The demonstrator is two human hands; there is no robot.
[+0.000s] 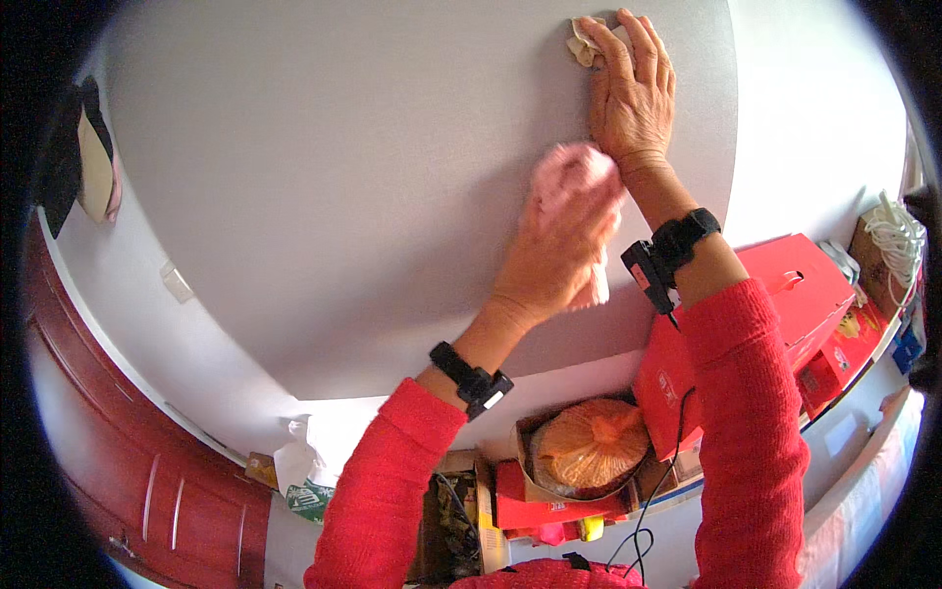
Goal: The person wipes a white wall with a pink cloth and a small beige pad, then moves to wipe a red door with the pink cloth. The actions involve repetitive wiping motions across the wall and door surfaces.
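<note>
A large grey panel (353, 184) on the white wall fills the middle of the head view. My left hand (556, 250) holds a pink cloth (574, 173) against it, slightly blurred, with part of the cloth hanging below the fingers. Higher up, my right hand (633, 103) lies on the panel near its right side, and its fingers press a beige cloth (585, 48) that sticks out beside the index finger. The pink cloth is just below and left of my right wrist. Both wrists carry black strapped devices, and a thin cable runs from the right one.
Below the panel, a shelf holds red boxes (795, 287), a round bundle in orange wrapping (589, 445) and an open cardboard box (452, 515). A coiled white cable (894, 235) sits far right. At left are a red door (147, 471) and a wall switch (176, 282).
</note>
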